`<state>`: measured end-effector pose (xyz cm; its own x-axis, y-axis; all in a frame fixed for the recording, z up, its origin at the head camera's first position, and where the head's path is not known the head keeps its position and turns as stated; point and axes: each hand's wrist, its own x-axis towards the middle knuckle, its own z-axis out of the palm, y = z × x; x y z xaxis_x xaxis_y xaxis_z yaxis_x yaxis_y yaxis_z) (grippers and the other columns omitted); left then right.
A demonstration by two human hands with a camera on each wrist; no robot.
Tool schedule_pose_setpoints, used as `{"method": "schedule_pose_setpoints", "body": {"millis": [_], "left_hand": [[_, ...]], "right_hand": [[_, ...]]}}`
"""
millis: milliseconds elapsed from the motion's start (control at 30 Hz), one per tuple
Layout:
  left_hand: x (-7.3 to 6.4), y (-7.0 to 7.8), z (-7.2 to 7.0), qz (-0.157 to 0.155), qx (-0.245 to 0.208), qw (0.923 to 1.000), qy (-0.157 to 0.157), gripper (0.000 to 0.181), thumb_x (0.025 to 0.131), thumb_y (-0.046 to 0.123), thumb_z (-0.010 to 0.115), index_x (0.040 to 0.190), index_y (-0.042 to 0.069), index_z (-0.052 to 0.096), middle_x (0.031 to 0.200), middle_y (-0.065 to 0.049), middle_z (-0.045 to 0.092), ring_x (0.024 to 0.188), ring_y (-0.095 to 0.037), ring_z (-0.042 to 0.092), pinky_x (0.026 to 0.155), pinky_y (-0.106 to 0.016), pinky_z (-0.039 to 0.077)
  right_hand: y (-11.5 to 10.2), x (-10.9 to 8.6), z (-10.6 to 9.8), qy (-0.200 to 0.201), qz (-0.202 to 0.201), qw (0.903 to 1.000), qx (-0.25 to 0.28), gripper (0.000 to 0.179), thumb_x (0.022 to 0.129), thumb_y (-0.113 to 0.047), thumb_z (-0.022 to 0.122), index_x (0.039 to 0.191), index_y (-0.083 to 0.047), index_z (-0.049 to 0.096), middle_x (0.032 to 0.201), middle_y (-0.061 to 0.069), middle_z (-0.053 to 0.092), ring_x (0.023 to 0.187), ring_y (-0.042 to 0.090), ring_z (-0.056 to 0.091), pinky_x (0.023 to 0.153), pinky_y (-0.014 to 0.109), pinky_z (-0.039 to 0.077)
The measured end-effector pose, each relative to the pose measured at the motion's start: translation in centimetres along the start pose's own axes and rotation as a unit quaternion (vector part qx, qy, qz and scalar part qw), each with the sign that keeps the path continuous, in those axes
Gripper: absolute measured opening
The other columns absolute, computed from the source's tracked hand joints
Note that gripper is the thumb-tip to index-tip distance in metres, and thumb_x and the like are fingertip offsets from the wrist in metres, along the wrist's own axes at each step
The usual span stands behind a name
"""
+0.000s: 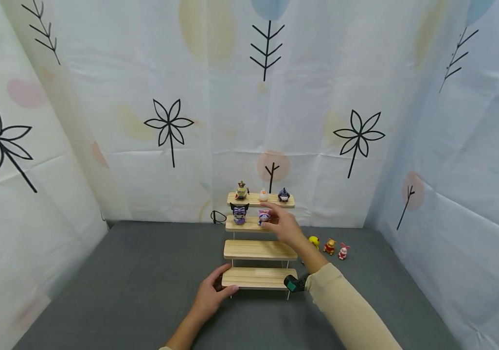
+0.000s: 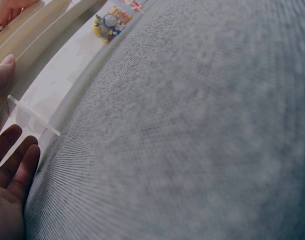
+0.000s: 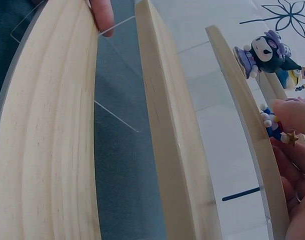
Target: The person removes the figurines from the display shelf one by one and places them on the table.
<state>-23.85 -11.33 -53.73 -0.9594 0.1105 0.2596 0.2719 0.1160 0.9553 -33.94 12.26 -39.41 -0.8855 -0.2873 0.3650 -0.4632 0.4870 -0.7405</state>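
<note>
A four-step wooden display stand (image 1: 260,249) with clear supports stands on the grey surface. My right hand (image 1: 286,226) pinches a small pink-and-purple figurine (image 1: 264,216) at the second step from the top. In the right wrist view the same figurine (image 3: 271,122) shows blue and white parts and a gold star, and it stands on or just over the board. Left of it is a purple-and-black figurine (image 1: 240,214). My left hand (image 1: 209,294) grips the left end of the lowest step, thumb at the front edge and index finger at the back; its other fingers hang free below.
On the top step are a crowned yellow figurine (image 1: 241,190), a white one (image 1: 263,195) and a dark blue one (image 1: 283,195). Right of the stand are a yellow figurine (image 1: 314,241), an orange-and-red one (image 1: 329,246) and a pink one (image 1: 343,251). A black cable (image 1: 218,217) lies behind.
</note>
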Motion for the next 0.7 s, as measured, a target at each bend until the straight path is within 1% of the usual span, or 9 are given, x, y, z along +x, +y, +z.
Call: {"method": "schedule_pose_setpoints", "body": {"millis": [100,300,433,567,700], "left_hand": [[-0.04,0.01,0.00,-0.001,0.003,1.0000,0.001,0.062,0.080,0.011,0.080,0.135,0.000,0.054,0.109,-0.018,0.061,0.082,-0.016,0.060,0.064,-0.027,0.052],[-0.01,0.16,-0.08,-0.005,0.017,0.9998,0.001,0.061,0.080,0.014,0.081,0.135,0.002,0.055,0.111,-0.018,0.061,0.084,-0.017,0.060,0.065,-0.027,0.052],[-0.11,0.30,-0.02,-0.003,0.024,0.9997,-0.002,0.061,0.081,0.016,0.081,0.135,0.002,0.055,0.111,-0.018,0.061,0.085,-0.017,0.060,0.066,-0.027,0.052],[-0.14,0.31,-0.05,0.005,0.028,0.9996,-0.003,0.062,0.081,0.015,0.080,0.135,0.001,0.054,0.110,-0.018,0.061,0.084,-0.016,0.060,0.066,-0.027,0.051],[-0.12,0.35,-0.08,0.000,0.023,0.9997,-0.002,0.062,0.081,0.015,0.081,0.135,0.002,0.055,0.112,-0.018,0.061,0.086,-0.017,0.060,0.067,-0.026,0.052]], "right_hand": [[-0.08,-0.03,0.07,-0.005,0.000,0.9999,-0.016,0.055,0.088,-0.010,0.073,0.139,-0.018,0.053,0.099,0.004,0.060,0.087,0.018,0.059,0.079,0.038,0.049],[-0.45,-0.07,0.25,-0.003,0.002,0.9997,-0.024,0.052,0.089,-0.008,0.072,0.136,-0.016,0.054,0.094,0.004,0.060,0.082,0.018,0.057,0.075,0.038,0.048],[-0.45,-0.16,0.32,0.001,-0.003,0.9998,-0.022,0.051,0.087,-0.007,0.073,0.134,-0.014,0.054,0.095,0.005,0.061,0.081,0.019,0.055,0.074,0.038,0.046],[-0.41,-0.27,0.38,0.010,0.002,0.9997,-0.023,0.049,0.088,-0.008,0.073,0.132,-0.014,0.054,0.099,0.007,0.063,0.084,0.020,0.057,0.077,0.039,0.047],[-0.43,-0.33,0.48,0.020,0.002,0.9994,-0.027,0.046,0.088,-0.008,0.073,0.130,-0.014,0.055,0.100,0.007,0.064,0.086,0.020,0.058,0.078,0.040,0.047]]}}
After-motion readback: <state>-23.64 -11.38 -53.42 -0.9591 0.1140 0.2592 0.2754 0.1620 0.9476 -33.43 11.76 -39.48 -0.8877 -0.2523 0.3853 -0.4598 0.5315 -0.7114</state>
